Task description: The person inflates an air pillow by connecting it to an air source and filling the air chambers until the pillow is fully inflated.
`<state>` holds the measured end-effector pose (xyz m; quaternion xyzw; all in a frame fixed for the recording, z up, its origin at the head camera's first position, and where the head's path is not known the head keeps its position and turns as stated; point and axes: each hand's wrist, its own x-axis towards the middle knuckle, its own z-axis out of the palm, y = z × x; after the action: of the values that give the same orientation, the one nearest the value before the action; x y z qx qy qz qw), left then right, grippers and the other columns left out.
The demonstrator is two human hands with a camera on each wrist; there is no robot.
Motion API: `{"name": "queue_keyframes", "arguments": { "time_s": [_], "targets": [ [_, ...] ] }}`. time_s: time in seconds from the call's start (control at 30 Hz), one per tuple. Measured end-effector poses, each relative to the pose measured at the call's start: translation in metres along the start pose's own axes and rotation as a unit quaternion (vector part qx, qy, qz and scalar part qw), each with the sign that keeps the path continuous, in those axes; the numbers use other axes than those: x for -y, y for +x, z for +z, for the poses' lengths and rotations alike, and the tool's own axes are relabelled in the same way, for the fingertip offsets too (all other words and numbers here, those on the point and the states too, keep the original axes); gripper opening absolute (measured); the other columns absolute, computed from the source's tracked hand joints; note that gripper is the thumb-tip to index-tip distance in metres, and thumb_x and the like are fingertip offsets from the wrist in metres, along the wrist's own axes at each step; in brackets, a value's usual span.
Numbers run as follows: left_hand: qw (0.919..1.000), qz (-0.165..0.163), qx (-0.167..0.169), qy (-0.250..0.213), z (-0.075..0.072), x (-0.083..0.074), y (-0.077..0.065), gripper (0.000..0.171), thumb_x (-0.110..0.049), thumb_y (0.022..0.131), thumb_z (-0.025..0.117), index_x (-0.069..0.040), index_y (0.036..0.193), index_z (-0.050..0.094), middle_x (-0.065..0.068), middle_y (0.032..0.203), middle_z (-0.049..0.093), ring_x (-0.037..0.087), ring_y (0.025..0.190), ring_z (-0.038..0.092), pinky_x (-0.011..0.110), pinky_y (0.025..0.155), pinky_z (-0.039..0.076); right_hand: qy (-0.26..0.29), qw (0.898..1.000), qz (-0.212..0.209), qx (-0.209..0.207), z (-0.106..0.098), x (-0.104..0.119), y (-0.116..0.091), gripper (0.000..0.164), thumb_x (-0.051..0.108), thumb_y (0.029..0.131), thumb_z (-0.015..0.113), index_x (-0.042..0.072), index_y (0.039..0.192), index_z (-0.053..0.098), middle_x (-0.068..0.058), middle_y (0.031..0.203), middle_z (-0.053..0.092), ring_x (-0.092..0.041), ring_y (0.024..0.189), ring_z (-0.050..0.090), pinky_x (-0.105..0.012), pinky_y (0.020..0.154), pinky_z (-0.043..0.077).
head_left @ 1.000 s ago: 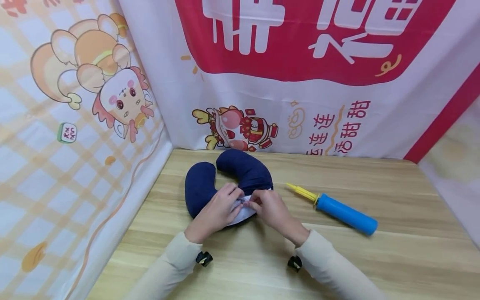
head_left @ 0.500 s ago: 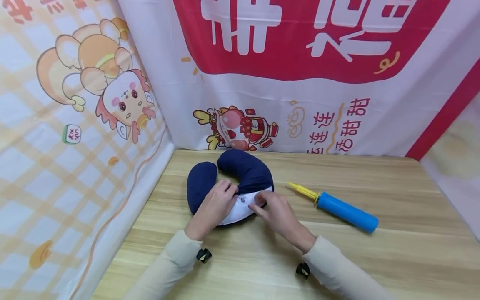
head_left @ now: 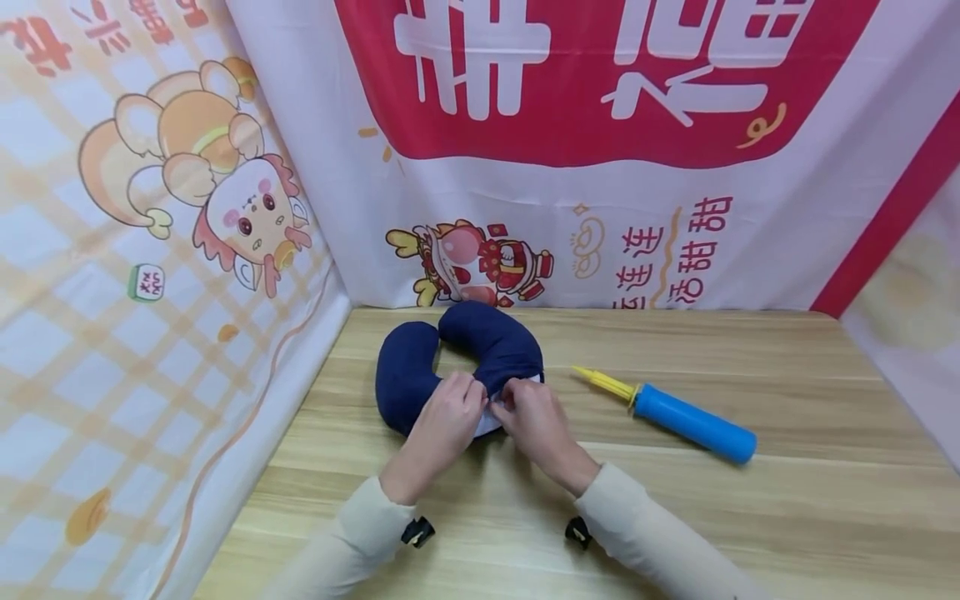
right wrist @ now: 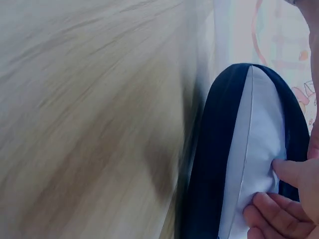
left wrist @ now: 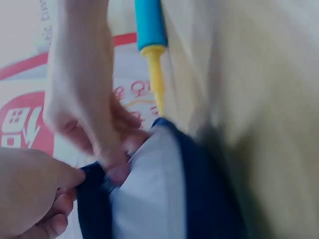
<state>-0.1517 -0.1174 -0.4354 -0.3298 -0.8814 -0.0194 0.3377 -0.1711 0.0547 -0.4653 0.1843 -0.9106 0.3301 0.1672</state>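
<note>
A navy U-shaped neck pillow lies on the table, its curve towards the person. Through the open edge of its cover a white inner part shows. My left hand pinches the navy cloth at this opening, plain in the left wrist view. Close beside it, my right hand has curled fingers at the same edge, thumb against the cloth. In the right wrist view, the right hand's fingertips touch the white part. What lies between the right fingertips is hidden.
A blue hand pump with a yellow nozzle lies right of the pillow. The wooden table ends at a printed cloth wall behind, with another on the left.
My right hand first drew right, baring a round clear valve on the white part, then came back beside the left. The hands now cover the valve, and less white shows.
</note>
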Motion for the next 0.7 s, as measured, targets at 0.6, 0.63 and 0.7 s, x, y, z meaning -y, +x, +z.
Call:
{"name": "queue_keyframes", "arguments": {
  "time_s": [0.6,0.63,0.7],
  "targets": [
    [0.9969,0.040,0.025,0.063,0.026,-0.015,-0.040,0.020,-0.001,0.096,0.046,-0.008,0.085,0.060,0.004,0.083,0.056,0.023,0.078,0.053,0.031,0.069,0.050,-0.007,0.987,0.065,0.146,-0.060,-0.075,0.036,0.018,0.014,0.096,0.078,-0.001,0.104,0.076,-0.011,0.091,0.078,-0.019,0.081,0.072,-0.036,0.072,0.061],
    [0.9970,0.040,0.028,0.060,0.026,-0.014,-0.041,0.018,0.000,0.095,0.047,-0.008,0.086,0.061,0.004,0.084,0.056,0.023,0.079,0.053,0.031,0.069,0.050,-0.008,0.986,0.072,0.153,-0.060,-0.081,0.041,0.019,0.015,0.098,0.075,-0.002,0.107,0.076,-0.011,0.093,0.078,-0.020,0.083,0.072,-0.037,0.075,0.061],
    [0.9973,0.042,0.034,0.050,0.026,-0.013,-0.042,0.016,0.002,0.094,0.051,-0.008,0.087,0.062,0.003,0.085,0.057,0.023,0.080,0.054,0.031,0.072,0.052,0.000,0.982,0.092,0.164,-0.058,-0.088,0.049,0.023,0.020,0.102,0.070,-0.001,0.107,0.077,-0.011,0.093,0.077,-0.020,0.082,0.070,-0.038,0.076,0.060]
  ]
}}
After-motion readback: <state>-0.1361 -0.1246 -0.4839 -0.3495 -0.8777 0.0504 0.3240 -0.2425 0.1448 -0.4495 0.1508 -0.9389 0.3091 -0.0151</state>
